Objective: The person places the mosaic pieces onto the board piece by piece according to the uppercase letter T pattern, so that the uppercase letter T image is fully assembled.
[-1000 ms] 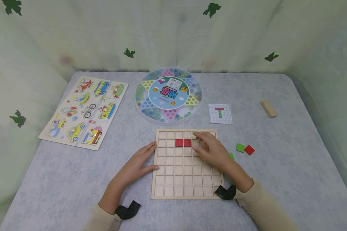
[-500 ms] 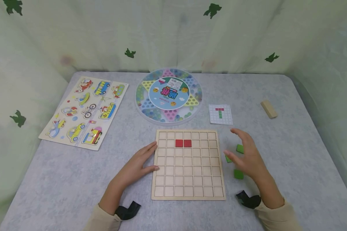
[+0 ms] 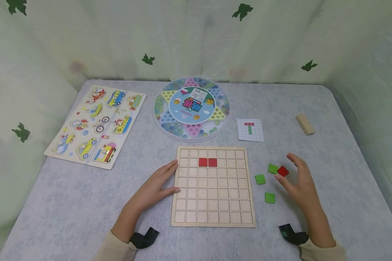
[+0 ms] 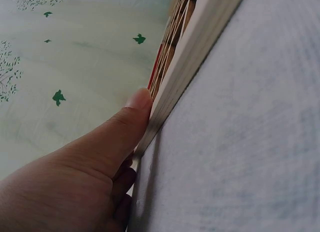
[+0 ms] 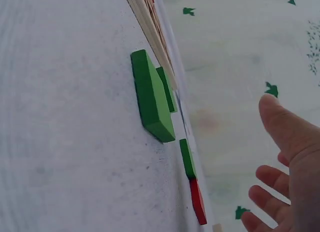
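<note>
A wooden grid board (image 3: 213, 203) lies before me, with two red tiles (image 3: 203, 162) side by side in its second row. My left hand (image 3: 154, 187) rests against the board's left edge, fingers extended and thumb on the rim. To the right of the board, my right hand (image 3: 301, 188) hovers with thumb and fingers spread around a loose red tile (image 3: 283, 171), holding nothing. That tile touches a green tile (image 3: 272, 169). Two more green tiles, one (image 3: 260, 179) near the board and one (image 3: 270, 198) closer to me, lie flat on the table.
Behind the board sit a round Chinese checkers box (image 3: 192, 130) and a pattern card (image 3: 250, 136) showing a red and green T. A vehicle puzzle board (image 3: 72, 159) lies at the left. A small wooden block (image 3: 305, 124) is at the far right.
My right hand has left the board and moved right, first over the green tiles, then to the loose red tile. The left hand stays in place.
</note>
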Demonstrator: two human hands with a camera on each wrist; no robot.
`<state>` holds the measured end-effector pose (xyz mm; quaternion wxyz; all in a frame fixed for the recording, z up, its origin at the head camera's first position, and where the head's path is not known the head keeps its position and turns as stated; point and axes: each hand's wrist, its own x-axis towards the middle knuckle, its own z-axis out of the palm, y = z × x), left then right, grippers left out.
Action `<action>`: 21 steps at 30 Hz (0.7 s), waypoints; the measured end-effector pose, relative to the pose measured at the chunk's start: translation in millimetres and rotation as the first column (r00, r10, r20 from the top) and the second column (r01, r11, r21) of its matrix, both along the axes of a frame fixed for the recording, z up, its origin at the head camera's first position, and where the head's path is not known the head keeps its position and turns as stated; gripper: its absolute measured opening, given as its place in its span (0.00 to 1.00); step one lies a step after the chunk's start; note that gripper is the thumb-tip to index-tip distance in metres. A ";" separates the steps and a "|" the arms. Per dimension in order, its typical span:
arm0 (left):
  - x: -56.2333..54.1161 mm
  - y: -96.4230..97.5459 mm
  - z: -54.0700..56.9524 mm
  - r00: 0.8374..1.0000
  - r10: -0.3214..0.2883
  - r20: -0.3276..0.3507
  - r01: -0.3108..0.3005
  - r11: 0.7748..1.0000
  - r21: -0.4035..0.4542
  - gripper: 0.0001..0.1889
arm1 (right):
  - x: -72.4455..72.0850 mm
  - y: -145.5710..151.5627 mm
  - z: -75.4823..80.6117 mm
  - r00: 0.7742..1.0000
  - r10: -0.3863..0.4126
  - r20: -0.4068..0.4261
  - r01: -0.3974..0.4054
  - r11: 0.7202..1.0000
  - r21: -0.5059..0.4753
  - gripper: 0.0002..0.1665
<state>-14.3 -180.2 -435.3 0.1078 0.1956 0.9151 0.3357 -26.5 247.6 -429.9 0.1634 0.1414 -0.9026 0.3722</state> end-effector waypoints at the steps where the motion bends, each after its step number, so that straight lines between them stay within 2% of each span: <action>1: 0.1 -0.1 0.0 1.000 0.000 0.000 0.000 1.000 0.001 0.40 | 0.5 1.2 -1.4 1.000 -0.009 0.012 0.009 1.000 -0.001 0.46; 5: 0.2 -0.5 -0.6 1.000 -0.001 0.000 0.001 1.000 0.003 0.40 | 1.7 3.9 -5.1 0.993 -0.073 0.089 0.072 0.997 0.021 0.44; 9: 0.2 -1.0 -1.1 1.000 -0.004 -0.005 0.004 1.000 0.006 0.40 | 3.1 4.2 -5.7 0.970 -0.149 0.191 0.139 0.988 0.063 0.40; 15: -0.2 -1.0 -1.5 1.000 -0.004 -0.006 0.004 1.000 0.009 0.41 | 4.5 5.8 -8.4 0.933 -0.192 0.304 0.165 0.980 0.110 0.35; 21: -0.5 -0.4 -0.7 1.000 -0.005 -0.006 0.005 1.000 0.008 0.41 | 4.8 6.9 -11.4 0.931 -0.211 0.299 0.174 0.974 0.146 0.25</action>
